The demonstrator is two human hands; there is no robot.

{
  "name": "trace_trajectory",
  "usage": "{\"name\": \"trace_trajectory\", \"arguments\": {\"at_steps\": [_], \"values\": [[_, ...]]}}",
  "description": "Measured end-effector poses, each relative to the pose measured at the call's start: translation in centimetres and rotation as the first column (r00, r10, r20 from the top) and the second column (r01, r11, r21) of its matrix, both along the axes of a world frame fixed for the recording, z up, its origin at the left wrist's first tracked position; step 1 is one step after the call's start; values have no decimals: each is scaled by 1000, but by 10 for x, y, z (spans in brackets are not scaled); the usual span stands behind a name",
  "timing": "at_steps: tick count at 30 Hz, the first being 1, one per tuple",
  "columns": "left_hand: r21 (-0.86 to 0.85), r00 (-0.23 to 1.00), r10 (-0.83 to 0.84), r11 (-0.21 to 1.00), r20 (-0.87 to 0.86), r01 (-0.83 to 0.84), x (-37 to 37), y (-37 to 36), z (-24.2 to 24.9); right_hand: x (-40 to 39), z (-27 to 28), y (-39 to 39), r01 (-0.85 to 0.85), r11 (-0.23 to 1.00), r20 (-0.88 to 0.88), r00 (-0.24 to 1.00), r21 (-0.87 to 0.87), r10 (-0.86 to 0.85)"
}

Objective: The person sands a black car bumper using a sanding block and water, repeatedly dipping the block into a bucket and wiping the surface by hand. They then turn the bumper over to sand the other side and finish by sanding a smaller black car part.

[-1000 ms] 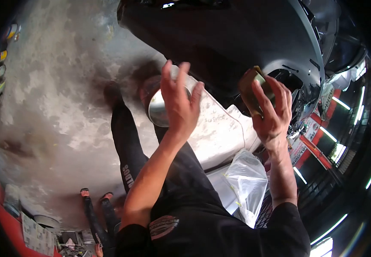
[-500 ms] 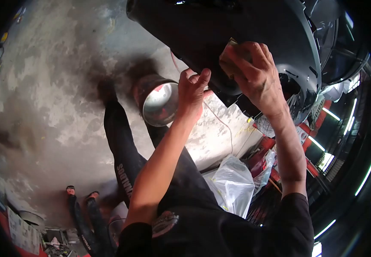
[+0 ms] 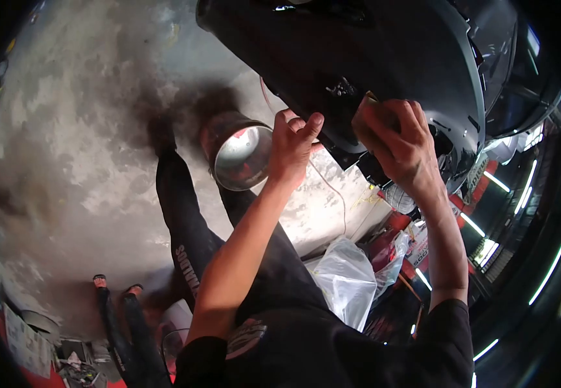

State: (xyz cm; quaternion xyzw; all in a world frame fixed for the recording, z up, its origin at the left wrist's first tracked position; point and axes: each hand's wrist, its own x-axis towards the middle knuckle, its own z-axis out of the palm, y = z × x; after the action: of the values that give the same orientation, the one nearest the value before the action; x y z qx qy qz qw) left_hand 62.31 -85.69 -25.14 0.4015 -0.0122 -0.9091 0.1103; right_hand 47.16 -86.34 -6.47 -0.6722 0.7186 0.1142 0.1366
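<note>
A large dark car body panel, partly wet and shiny, fills the upper right. My right hand presses a small brownish pad against the panel's surface, fingers bent around it. Just left of the panel's lower edge, my left hand is raised with its thumb up and its fingers curled; its fingertips are near the edge, and whatever they grip, if anything, is hidden. A wet patch glistens on the panel to the left of the pad.
A round metal bucket stands on the stained concrete floor left of my left hand. Clear plastic sheeting lies below the panel. A thin hose crosses the floor. Another person's legs show at lower left.
My right hand has slid down and to the right along the panel with the pad, and the wet patch now shows. My left hand has barely moved.
</note>
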Motion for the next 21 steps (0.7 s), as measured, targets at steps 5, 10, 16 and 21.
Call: {"name": "trace_trajectory", "arguments": {"at_steps": [5,10,16,21], "values": [[-15,999,-34,999,-4,34,0,-2,-2,-3,-24,-23,-25,998,70,997,-63,29],[-14,999,-6,1000,-51,5,1,-3,-3,-5,-5,-10,-46,999,52,998,-14,47],[-29,998,-46,999,-39,45,1,-5,-8,-10,1,-17,-77,996,87,993,36,74],[-48,999,-41,998,-22,40,3,-1,-3,-7,-13,-29,-96,995,66,993,18,94]]}}
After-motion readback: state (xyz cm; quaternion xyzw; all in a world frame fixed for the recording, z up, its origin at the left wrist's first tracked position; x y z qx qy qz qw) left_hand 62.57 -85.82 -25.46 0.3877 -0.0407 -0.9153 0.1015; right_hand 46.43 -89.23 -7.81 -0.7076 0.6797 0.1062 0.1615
